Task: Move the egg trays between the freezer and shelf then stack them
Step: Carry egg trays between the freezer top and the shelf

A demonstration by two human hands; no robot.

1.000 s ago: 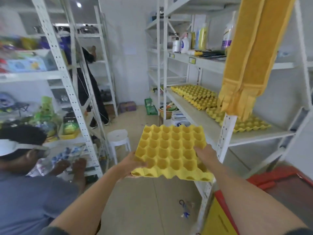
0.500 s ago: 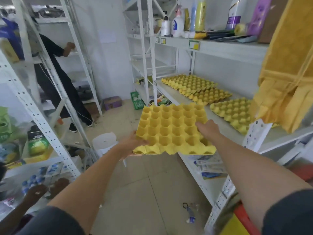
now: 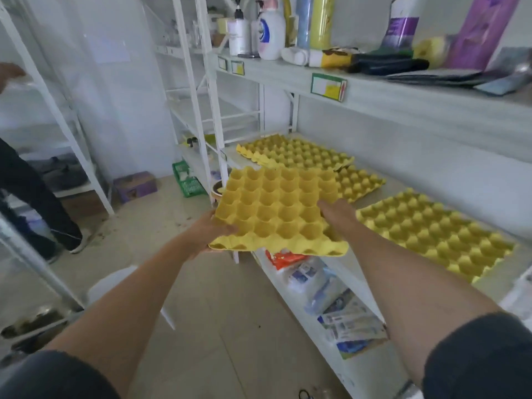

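You hold 1 yellow egg tray (image 3: 280, 210) out in front of you with both hands, cups facing up and roughly level, its far edge tipped slightly upward. Your left hand (image 3: 211, 231) is closed on the tray's near-left corner, thumb on top of the rim and fingers hidden beneath. Your right hand (image 3: 335, 211) lies on the tray's right side, fingers curled down into the cups; how they grip below, you cannot tell. The tray hangs in the air just over the front left edge of the shelf (image 3: 371, 194), not touching it. On that shelf lie 3 more yellow trays: the far tray (image 3: 296, 152) at the back left, a middle tray (image 3: 358, 182) partly hidden behind the one you carry, and the near tray (image 3: 434, 236) to your right, apart from the others. Bottles (image 3: 270, 27) stand on the shelf level above.
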